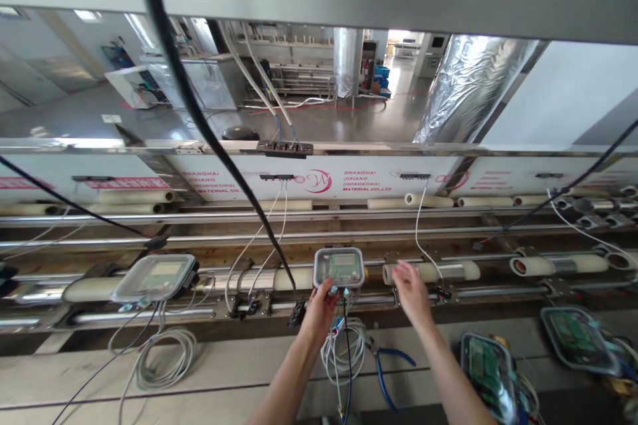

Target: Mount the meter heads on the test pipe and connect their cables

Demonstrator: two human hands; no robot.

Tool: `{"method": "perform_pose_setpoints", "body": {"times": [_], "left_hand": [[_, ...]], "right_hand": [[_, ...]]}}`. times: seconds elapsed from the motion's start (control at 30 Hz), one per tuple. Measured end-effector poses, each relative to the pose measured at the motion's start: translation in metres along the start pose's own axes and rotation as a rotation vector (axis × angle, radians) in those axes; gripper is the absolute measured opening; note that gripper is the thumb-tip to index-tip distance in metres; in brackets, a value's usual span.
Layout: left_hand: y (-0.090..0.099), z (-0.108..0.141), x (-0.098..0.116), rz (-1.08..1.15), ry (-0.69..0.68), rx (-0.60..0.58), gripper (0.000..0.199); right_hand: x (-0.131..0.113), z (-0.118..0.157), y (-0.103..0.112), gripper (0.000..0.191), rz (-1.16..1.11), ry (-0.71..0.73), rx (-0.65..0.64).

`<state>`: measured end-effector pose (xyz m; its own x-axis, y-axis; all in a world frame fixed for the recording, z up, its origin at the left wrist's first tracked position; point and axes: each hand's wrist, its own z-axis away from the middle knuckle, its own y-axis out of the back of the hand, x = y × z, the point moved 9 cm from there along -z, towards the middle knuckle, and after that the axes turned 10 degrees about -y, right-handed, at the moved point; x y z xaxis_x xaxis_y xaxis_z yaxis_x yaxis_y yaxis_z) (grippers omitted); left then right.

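Note:
A clear-lidded box (339, 267) with a green circuit board inside rests over the metal rails at the centre. My left hand (323, 309) is closed at its lower left edge, around a small light-blue fitting on its underside. Cables hang from the box to a coil of grey cable (343, 350) below. To the right, my right hand (411, 289) is raised in front of a cream roller (428, 271), its fingers slightly bent and apart, with nothing visible in them. Whether it touches the roller cannot be made out.
Another clear box (155, 277) sits on the rails at left, above a cable coil (167, 358). Blue-handled pliers (381, 372) lie on the ledge. Two more boxes (487, 372) (578, 339) are at lower right. A black cable (199, 116) hangs across the view.

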<state>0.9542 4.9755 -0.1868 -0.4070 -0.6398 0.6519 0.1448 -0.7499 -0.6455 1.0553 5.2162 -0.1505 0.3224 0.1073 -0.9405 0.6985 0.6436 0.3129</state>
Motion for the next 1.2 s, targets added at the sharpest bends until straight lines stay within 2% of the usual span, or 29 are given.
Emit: {"method": "perform_pose_setpoints", "body": {"times": [0.07, 0.1, 0.17, 0.27, 0.4, 0.67, 0.83, 0.93, 1.03, 1.2], "left_hand": [[-0.001, 0.001, 0.001, 0.006, 0.002, 0.010, 0.006], [-0.001, 0.002, 0.002, 0.008, 0.003, 0.013, 0.006], [-0.003, 0.004, 0.003, 0.010, 0.002, 0.019, 0.006], [-0.005, 0.006, 0.005, 0.015, -0.003, 0.030, 0.008], [-0.004, 0.004, 0.005, 0.015, -0.004, 0.030, 0.008], [-0.001, 0.002, 0.005, -0.016, 0.002, 0.028, 0.008], [-0.003, 0.002, 0.008, -0.068, 0.028, -0.007, 0.006], [-0.003, 0.002, 0.009, -0.126, 0.087, -0.067, 0.008], [0.007, 0.004, 0.014, -0.215, 0.102, -0.105, 0.011], [0.038, 0.025, 0.041, -0.397, -0.043, -0.150, 0.038]], "right_hand": [[0.008, -0.028, 0.072, 0.057, 0.355, -0.010, 0.344], [0.019, -0.040, 0.104, 0.062, 0.544, -0.120, 0.481], [0.037, -0.060, 0.148, 0.074, 0.617, -0.248, 0.548], [0.060, -0.079, 0.178, 0.072, 0.664, -0.348, 0.488], [0.073, -0.088, 0.183, 0.065, 0.725, -0.370, 0.405], [0.077, -0.086, 0.152, 0.052, 0.681, -0.280, 0.286], [0.077, -0.079, 0.149, 0.048, 0.615, -0.247, 0.254], [0.081, -0.066, 0.157, 0.049, 0.580, -0.268, 0.267], [0.087, -0.043, 0.175, 0.048, 0.575, -0.315, 0.301], [0.101, 0.007, 0.209, 0.042, 0.635, -0.375, 0.279]]}}
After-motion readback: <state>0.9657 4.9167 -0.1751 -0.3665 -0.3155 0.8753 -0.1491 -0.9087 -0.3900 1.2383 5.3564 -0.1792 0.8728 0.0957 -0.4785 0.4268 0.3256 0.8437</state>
